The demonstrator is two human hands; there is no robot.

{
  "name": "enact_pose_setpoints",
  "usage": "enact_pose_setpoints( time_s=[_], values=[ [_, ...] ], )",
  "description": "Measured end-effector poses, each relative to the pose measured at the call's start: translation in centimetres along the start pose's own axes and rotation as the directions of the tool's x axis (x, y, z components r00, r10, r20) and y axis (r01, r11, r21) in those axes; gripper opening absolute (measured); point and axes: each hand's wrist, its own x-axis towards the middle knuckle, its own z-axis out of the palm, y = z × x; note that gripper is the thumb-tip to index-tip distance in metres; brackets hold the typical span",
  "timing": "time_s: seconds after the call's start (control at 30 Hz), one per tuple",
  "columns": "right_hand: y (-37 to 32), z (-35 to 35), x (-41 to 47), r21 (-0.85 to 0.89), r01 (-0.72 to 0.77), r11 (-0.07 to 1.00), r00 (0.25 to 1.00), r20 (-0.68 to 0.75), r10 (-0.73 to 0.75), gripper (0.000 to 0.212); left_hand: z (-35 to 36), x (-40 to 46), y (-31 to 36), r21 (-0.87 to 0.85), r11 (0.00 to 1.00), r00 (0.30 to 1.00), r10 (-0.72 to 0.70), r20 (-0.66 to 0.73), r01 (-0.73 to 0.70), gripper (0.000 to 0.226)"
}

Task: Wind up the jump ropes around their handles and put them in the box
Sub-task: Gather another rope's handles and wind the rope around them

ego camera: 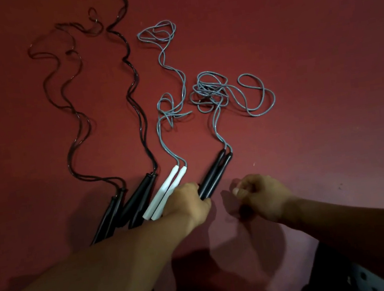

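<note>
Hands at the near ends of four jump ropes

Forearms are reaching in from the bottom edge as I am watching from the head camera. Nearest, at the lower right corner, something dark with round holes is showing; I cannot tell what it is. Just beyond, my left hand [188, 203] is curling its fingers round the near end of the pair of black tapered handles with the grey cord [215, 175], gripping them. My right hand [258, 195] is hovering just beside it, fingers curled in with the thumb tip showing; it is blurred, and I cannot tell whether it is pinching anything.

To the left, the pair of white plastic handles [165, 193] is lying touching the left hand, then two more pairs of black handles [130, 203], all fanned side by side on the dark red surface [309, 55].

Farther out, the grey cord of the gripped pair is lying in a loose tangle [225, 91], the white pair's grey cord [161, 58] is trailing away to a small loop, and two thin black cords [70, 93] are snaking off toward the top edge.
</note>
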Motion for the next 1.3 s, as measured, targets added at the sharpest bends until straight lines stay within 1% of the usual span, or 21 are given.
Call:
enact_pose_setpoints(
  time_s=[0.13,0.2,0.23,0.27,0.3,0.33,0.37,0.43,0.53,0.63,0.73,0.8,0.83,0.9,0.93,0.97,1.0,1.03,1.1,1.2,1.3],
  values=[
    [0.4,-0.2,-0.1,0.139,-0.015,0.99,0.995,-0.097,0.029,0.017,0.2,-0.2,-0.2,-0.041,0.999,0.99,0.038,0.137,-0.032,0.019],
    [0.6,-0.2,-0.4,0.164,0.092,0.982,0.981,-0.184,-0.061,0.01,-0.1,-0.7,-0.5,-0.073,0.995,0.973,0.077,0.219,-0.062,0.012],
    [0.7,-0.3,-0.5,0.074,0.199,0.977,0.954,-0.244,-0.176,0.019,-0.5,-1.0,-0.7,-0.092,0.992,0.96,0.107,0.258,-0.086,0.012],
    [0.8,-0.5,-0.8,-0.095,0.298,0.95,0.914,-0.259,-0.312,0.029,-0.8,-1.4,-0.8,-0.116,0.987,0.941,0.144,0.307,-0.114,0.011],
    [0.9,-0.6,-1.2,-0.278,0.376,0.884,0.864,-0.239,-0.443,0.036,-1.2,-2.0,-1.0,-0.15,0.98,0.914,0.179,0.364,-0.133,0.009],
    [0.7,-0.8,-1.6,-0.401,0.438,0.805,0.819,-0.192,-0.541,0.04,-1.7,-2.6,-1.2,-0.187,0.971,0.884,0.218,0.413,-0.152,0.007],
    [0.6,-0.9,-1.9,-0.464,0.485,0.741,0.794,-0.122,-0.596,0.041,-2.3,-3.0,-1.5,-0.222,0.959,0.857,0.258,0.446,-0.174,0.007],
    [0.2,-0.7,-2.7,-0.508,0.511,0.694,0.799,-0.018,-0.601,0.046,-3.6,-4.0,-2.1,-0.274,0.938,0.829,0.321,0.458,-0.212,0.008],
    [-0.1,0.3,-3.9,-0.521,0.486,0.702,0.852,0.103,-0.513,0.056,-5.8,-5.3,-2.9,-0.414,0.893,0.873,0.336,0.352,-0.177,0.016],
    [-0.6,0.8,-5.4,-0.371,0.473,0.799,0.879,0.134,-0.458,0.064,-7.5,-6.3,-3.1,-0.511,0.845,0.899,0.337,0.281,-0.157,0.018],
    [-1.8,1.0,-6.4,-0.121,0.465,0.877,0.885,0.1,-0.456,0.057,-8.3,-7.4,-2.8,-0.66,0.747,0.929,0.292,0.227,-0.073,0.014],
    [-3.0,1.0,-6.9,-0.01,0.411,0.912,0.912,0.018,-0.41,0.051,-8.4,-8.1,-2.3,-0.808,0.589,0.974,0.193,0.121,-0.016,0.018],
    [-3.6,1.2,-7.1,0.059,0.375,0.925,0.927,-0.036,-0.373,0.05,-8.3,-8.6,-1.9,-0.883,0.468,0.989,0.121,0.084,0.018,0.022],
    [-4.4,1.6,-7.6,0.205,0.308,0.929,0.95,-0.12,-0.289,0.047,-7.6,-9.6,-1.3,-0.972,0.203,0.992,0.012,0.125,0.12,0.027],
    [-4.7,1.8,-7.8,0.259,0.284,0.923,0.957,-0.128,-0.259,0.043,-6.8,-10.4,-0.9,-0.975,0.137,0.984,-0.003,0.177,0.175,0.031],
    [-4.9,2.2,-8.0,0.314,0.261,0.913,0.965,-0.108,-0.239,0.038,-5.9,-11.1,-0.7,-0.965,0.142,0.975,0.002,0.222,0.219,0.034],
    [-5.1,2.6,-8.3,0.39,0.226,0.893,0.974,-0.059,-0.22,0.031,-4.9,-11.9,-0.5,-0.95,0.189,0.966,0.017,0.256,0.249,0.038],
    [-5.3,3.0,-8.7,0.49,0.175,0.854,0.978,0.012,-0.207,0.024,-4.1,-12.6,-0.2,-0.936,0.229,0.958,0.037,0.283,0.268,0.045],
    [-5.8,3.6,-9.6,0.64,0.066,0.766,0.964,0.158,-0.214,0.018,-3.1,-13.2,0.2,-0.926,0.242,0.948,0.058,0.313,0.291,0.051],
    [-6.1,4.0,-10.8,0.664,0.026,0.747,0.935,0.248,-0.252,0.027,-3.5,-13.0,0.5,-0.947,0.22,0.969,0.021,0.246,0.235,0.028],
    [-5.9,3.6,-11.1,0.653,0.04,0.757,0.932,0.249,-0.264,0.034,-3.9,-12.2,0.9,-0.966,0.133,0.975,-0.024,0.221,0.222,0.02]
  ],
)
